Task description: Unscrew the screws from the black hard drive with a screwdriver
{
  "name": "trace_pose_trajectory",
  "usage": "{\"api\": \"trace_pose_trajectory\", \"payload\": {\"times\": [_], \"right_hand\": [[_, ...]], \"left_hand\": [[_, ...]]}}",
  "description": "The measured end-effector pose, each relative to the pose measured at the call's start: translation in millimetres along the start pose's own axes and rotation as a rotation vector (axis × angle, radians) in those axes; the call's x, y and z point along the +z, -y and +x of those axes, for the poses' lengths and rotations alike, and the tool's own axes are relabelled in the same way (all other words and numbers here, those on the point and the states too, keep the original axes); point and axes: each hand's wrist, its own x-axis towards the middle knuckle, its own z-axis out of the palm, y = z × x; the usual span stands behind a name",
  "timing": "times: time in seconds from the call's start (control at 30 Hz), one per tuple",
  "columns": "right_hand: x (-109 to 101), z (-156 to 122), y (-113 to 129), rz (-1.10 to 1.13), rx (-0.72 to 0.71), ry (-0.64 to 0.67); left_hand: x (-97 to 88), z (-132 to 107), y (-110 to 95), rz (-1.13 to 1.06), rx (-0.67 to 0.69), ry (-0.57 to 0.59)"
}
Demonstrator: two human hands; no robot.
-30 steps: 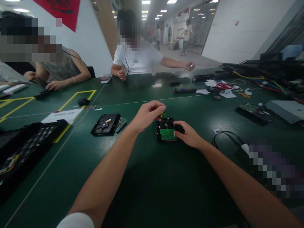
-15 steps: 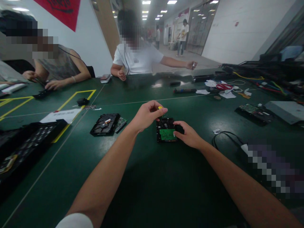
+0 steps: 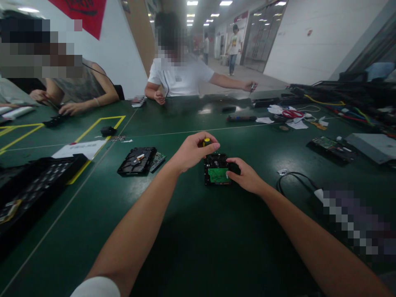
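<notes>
A black hard drive (image 3: 211,163) with a green circuit board (image 3: 218,175) lies on the green table in front of me. My left hand (image 3: 198,150) is closed around a screwdriver (image 3: 206,142) with a yellow-and-black handle, held over the far end of the drive. The screwdriver's tip is hidden. Along the drive's right side, my right hand (image 3: 243,173) grips the edge between thumb and fingers. To the left lie another hard drive (image 3: 137,161) and a loose circuit board (image 3: 157,161).
A black tray (image 3: 40,189) with parts stands at the left, beside a paper sheet (image 3: 78,149). A drive with an exposed board (image 3: 331,148), a grey metal box (image 3: 374,145) and a cable (image 3: 293,173) lie right. Two people sit across the table.
My left fingers have shifted slightly around the screwdriver, showing more of its handle. My right hand and the drive stay in place. A distant person has moved a little left.
</notes>
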Motion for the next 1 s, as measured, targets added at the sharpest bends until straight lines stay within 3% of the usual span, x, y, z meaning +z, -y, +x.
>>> {"api": "trace_pose_trajectory", "payload": {"times": [0.3, 0.53, 0.77, 1.0], "right_hand": [[1.4, 0.9, -0.9, -0.007, -0.005, -0.012], [0.4, -0.9, 2.0, 0.005, 0.004, -0.003], [1.1, 0.3, 0.4, -0.003, -0.005, -0.012], [2.8, 0.3, -2.6, 0.019, -0.009, -0.023]], "left_hand": [[2.0, 1.2, -5.3, -0.199, -0.126, -0.016], [2.2, -1.4, -1.0, -0.065, -0.063, -0.043], [5.3, -1.1, -0.9, -0.058, -0.080, -0.024], [6.7, -0.9, 1.4, -0.022, -0.006, -0.041]]}}
